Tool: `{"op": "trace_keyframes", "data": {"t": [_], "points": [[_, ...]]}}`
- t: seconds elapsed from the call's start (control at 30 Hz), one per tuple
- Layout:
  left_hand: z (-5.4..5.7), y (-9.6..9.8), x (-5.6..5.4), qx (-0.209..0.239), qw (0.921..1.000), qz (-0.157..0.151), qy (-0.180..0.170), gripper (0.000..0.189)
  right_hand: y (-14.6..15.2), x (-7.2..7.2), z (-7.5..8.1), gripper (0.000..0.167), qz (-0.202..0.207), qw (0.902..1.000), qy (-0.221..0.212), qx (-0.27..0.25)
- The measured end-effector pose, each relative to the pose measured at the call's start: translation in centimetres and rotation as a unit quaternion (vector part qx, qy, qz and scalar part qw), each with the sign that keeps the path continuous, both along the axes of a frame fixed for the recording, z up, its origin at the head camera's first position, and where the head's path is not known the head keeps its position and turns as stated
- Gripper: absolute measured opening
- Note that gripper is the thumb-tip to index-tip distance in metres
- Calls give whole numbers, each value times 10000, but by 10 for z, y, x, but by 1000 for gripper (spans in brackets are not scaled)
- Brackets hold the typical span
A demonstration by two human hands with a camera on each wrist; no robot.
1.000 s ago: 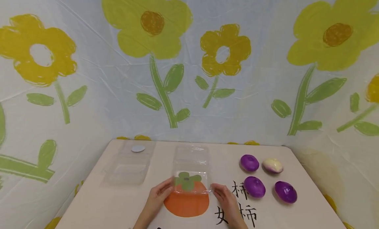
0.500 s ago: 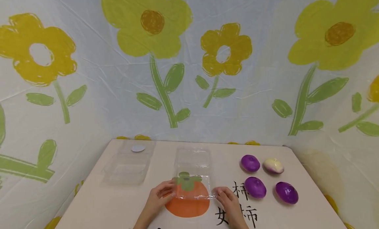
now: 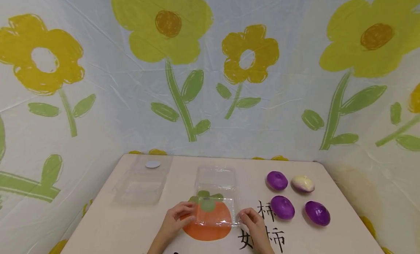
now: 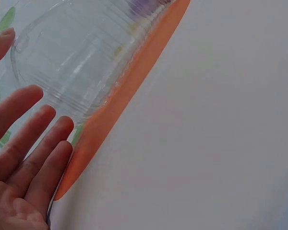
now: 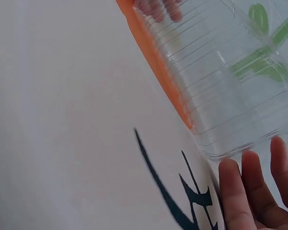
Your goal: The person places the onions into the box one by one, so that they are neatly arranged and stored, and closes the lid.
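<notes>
A clear plastic clamshell box (image 3: 214, 212) lies with its lid folded back, over the printed orange persimmon on the table. At its left side is my left hand (image 3: 179, 215); the left wrist view shows the fingers (image 4: 33, 143) extended and spread, with the thumb tip at the rim. On the other side, my right hand (image 3: 252, 223) has its fingertips right at the box's edge in the right wrist view, fingers (image 5: 252, 177) nearly straight. The right thumb is hidden there.
Another clear clamshell box (image 3: 142, 186) stands spread at the back left, with a white oval label (image 3: 152, 164) on its lid. Several round purple vegetables, such as this one (image 3: 283, 207), and a paler cream-and-purple one (image 3: 303, 183) sit at the right. Flowered cloth (image 3: 210, 137) hangs behind.
The clear box has shifted toward me and slightly right, with both hands staying beside it. My right hand has come slightly nearer to me. The vegetables and other box have not moved.
</notes>
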State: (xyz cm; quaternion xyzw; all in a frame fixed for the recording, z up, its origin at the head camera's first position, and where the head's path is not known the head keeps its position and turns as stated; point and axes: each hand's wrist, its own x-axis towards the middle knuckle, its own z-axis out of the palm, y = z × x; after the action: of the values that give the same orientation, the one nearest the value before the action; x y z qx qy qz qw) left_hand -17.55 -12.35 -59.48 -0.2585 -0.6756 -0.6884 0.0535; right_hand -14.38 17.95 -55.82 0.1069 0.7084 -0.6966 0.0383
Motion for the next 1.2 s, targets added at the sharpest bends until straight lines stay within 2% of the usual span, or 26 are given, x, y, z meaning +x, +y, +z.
{"op": "trace_keyframes", "data": {"t": [0.17, 0.3, 0.4, 0.53, 0.63, 0.7, 0.8, 0.93, 1.03, 1.13, 1.2], "points": [[1, -1, 0, 39, 9998, -16, 180, 11, -2, 1, 1, 25, -88, 9998, 131, 74], [2, 0, 1, 19, 9998, 16, 180, 14, -2, 2, 2, 25, -100, 9997, 202, 109], [3, 0, 1, -45, 10000, 77, -7, 19, -2, 2, 2, 25, -80, 9997, 206, 141], [3, 0, 1, -144, 9985, 286, -438, 32, -1, 1, 1, 24, -47, 9998, 162, 90], [2, 0, 1, -192, 9976, 420, -509, 43, -2, 2, 2, 23, -67, 9998, 181, 43], [2, 0, 1, -342, 9977, 505, -289, 51, -2, 2, 2, 22, -81, 9997, 238, 69], [0, -1, 0, -667, 9951, 657, 319, 59, -1, 2, 1, 23, -88, 9994, 317, 56], [-1, -1, 0, -1116, 9827, 881, 1188, 57, 2, 1, -2, 22, -183, 9985, 508, 102], [-1, 0, -1, -1332, 9713, 984, 1705, 56, 4, 1, -3, 20, -412, 9962, 749, 182], [-1, 0, -1, -1449, 9640, 1030, 1976, 57, 7, 2, -3, 19, -741, 9904, 1155, 152], [-1, -1, 0, -1515, 9622, 1045, 2007, 57, 8, 3, -1, 18, -967, 9845, 1462, 20]]}}
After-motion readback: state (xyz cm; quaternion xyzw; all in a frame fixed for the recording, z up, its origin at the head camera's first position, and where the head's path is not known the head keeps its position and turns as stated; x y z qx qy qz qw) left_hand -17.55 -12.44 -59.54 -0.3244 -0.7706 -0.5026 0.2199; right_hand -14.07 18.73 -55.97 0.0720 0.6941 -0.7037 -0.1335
